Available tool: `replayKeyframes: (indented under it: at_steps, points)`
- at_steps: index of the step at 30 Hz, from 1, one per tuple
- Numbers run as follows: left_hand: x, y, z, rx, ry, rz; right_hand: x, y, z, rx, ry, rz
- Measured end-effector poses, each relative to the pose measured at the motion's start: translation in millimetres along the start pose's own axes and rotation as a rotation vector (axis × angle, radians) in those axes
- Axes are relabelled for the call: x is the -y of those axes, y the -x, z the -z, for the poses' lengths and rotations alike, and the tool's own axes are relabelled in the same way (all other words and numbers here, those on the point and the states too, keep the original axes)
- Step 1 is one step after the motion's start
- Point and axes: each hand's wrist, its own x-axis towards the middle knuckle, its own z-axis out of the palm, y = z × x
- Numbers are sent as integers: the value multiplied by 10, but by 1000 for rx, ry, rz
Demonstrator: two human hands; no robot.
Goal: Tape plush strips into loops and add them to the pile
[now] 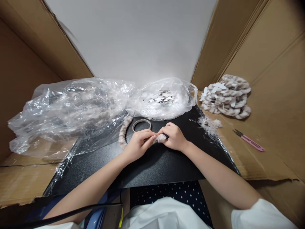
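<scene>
A fluffy brown-and-white plush strip [123, 133] curves over the black work surface and passes behind my left hand [139, 145]. Its whitish end [161, 137] shows between my two hands. The left fingers and thumb pinch the strip near that end. My right hand [175, 136] is closed round the same end, its fingertips meeting those of the left; a small dark bit shows by its thumb, too small to name. Just beyond the left hand lies a beige ring-shaped roll [141, 125], apparently tape.
A large clear bag [78, 108] of fluffy pieces lies at left. Behind my hands sits another clear bag [164, 98] with small metal and white pieces. To the right are a pile of plush strips [226, 97], loose fluff [210, 125] and a pink-handled snipping tool [250, 141]. Cardboard walls flank both sides.
</scene>
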Motion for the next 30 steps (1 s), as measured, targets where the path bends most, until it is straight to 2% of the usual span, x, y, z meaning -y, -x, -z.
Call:
replayKeyframes:
  at_steps: [9,13,16,18,25,27,30]
  points:
    - [110,22,-93,41,342,280,-7,27,3,-85,57,73]
    - [136,11,-114,30,476,311,18,22,-14,-100,81,39]
    - [116,4,-111,-26,424,242,40,5,-9,-109,27,-75]
    - [99,9,-103,-65,336,166,36,-11,35,-61,-83,-195]
    - [81,36,-81,-191,-13,-146,-161,-67,324,345,-674,-507]
    - [71,40,-86,-202,-78,-215,-185,-92,339,358,-835,-589]
    - [58,49,-103,-206,-148,-286,-128,-130,274,336,-909,-698]
